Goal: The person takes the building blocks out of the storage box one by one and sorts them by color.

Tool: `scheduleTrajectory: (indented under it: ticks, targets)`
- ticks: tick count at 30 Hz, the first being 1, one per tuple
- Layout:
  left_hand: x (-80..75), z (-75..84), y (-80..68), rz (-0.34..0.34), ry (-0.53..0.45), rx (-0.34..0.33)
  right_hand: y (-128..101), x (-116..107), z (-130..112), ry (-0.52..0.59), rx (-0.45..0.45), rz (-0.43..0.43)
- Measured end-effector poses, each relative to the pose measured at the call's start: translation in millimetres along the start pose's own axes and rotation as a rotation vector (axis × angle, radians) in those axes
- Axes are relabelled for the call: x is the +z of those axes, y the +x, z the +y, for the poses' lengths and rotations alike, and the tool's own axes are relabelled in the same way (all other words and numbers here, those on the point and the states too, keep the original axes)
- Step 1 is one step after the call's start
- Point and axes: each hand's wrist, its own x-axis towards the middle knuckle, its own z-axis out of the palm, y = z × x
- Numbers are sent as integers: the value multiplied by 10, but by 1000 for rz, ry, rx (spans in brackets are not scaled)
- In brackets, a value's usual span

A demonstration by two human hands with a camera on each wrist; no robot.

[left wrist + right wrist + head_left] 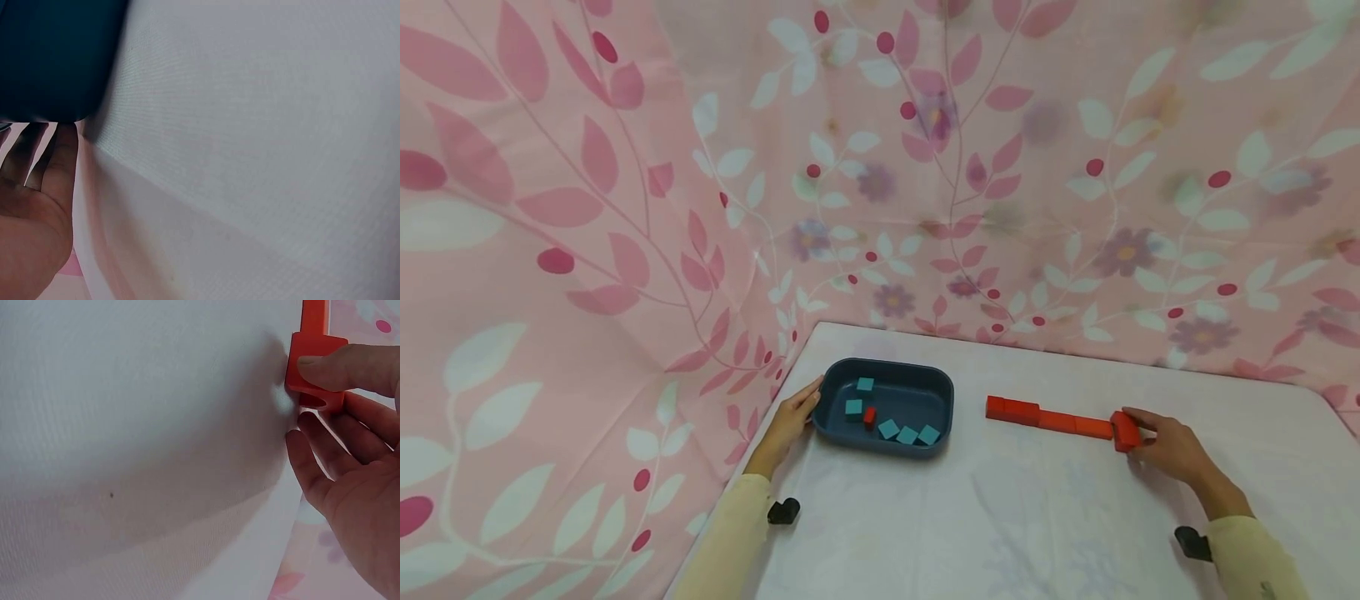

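Note:
A dark blue tray (868, 444) sits on the left of the table, holding several teal blocks (853, 407) and one small red block (869, 417). Against its left end rests my left hand (786, 423); the left wrist view shows its fairly straight fingers (60, 159) touching the tray's wall. To the right, red blocks form a long row (1056, 422), with a thicker part at its left end. My right hand (1178, 452) pinches a wider red block (1125, 432) at the row's right end, the thumb lying on its face (304, 355).
A white cloth covers the table (1022, 508). Pink floral fabric (955, 208) hangs behind it and along the left side. Black wrist cameras stick out at the left cuff (784, 511) and the right cuff (1192, 543).

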Motion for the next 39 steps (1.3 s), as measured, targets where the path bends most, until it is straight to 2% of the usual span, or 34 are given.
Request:
scheduleTrajectory:
  ticks: [4,8,11,15,19,24,30,39]
  targets:
    - [2,-43,19,12,-8,5,4,-21,-39,6,-9,-19]
    - [1,-53,23,15,-9,8,6,-56,-169,-57,-75,-13]
    - [2,-56,22,19,2,10,15,-82,-357,-101,-149,24]
    - [7,-52,19,26,1,3,36,-101,-705,-102,-241,68]
    - [13,-36,14,36,-2,-10,74,-31,-1107,-86,-335,91]
    - [15,-28,12,38,-5,-12,168,223,-1606,-37,-433,83]
    - [5,-29,12,36,9,0,266,657,-2158,15,-533,62]
    - [34,-7,-21,44,2,2,355,1251,-2704,80,-637,-47]
